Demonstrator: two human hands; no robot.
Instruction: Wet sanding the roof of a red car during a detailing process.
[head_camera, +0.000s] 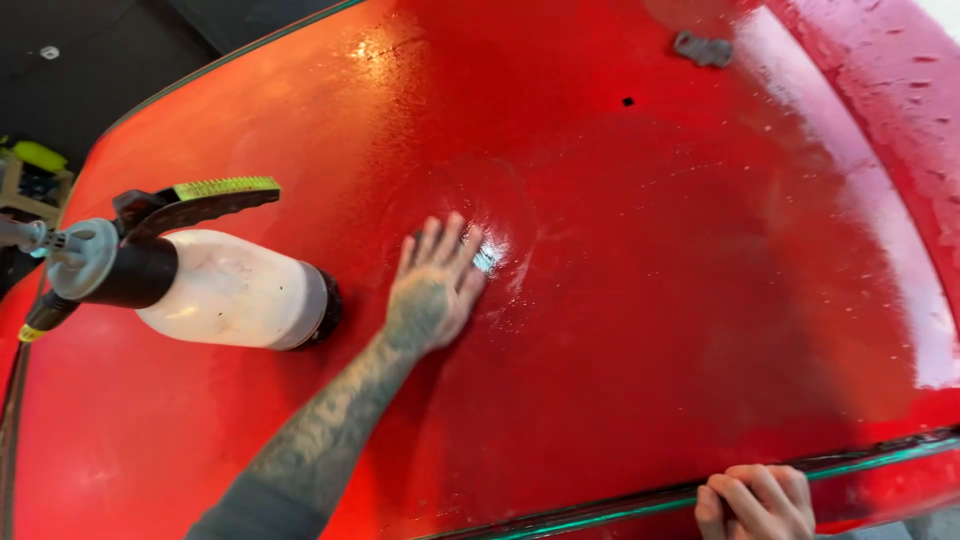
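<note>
red car panel (650, 300) fills the view, wet and glossy, with beads of water toward 2 o'clock. the left hand (432, 290) lies flat on it near the centre, fingers spread and straight, pressing something small and pale under the fingertips (470, 250); i cannot tell what it is, perhaps a clay piece or a bit of film. that grip is apart, palm down, not clamped on anything. the right hand (755, 503) sits at 5 o'clock, its grip curled together over the panel's dark lower edge (600, 505) to steady the body.

to do this rubbing step well, i judge the hand should stay flat so pressure spreads evenly, move only where the surface is slick, and keep the strokes short and overlapping. the spray bottle (215, 285) lies on its side at 9 o'clock, just beside the left wrist, near enough to re-wet a dry patch. a small grey scrap (702, 48) rests well apart at 1 o'clock, and a tiny dark speck (628, 101) shows at 12 o'clock; grit like that could scratch if dragged.
</note>
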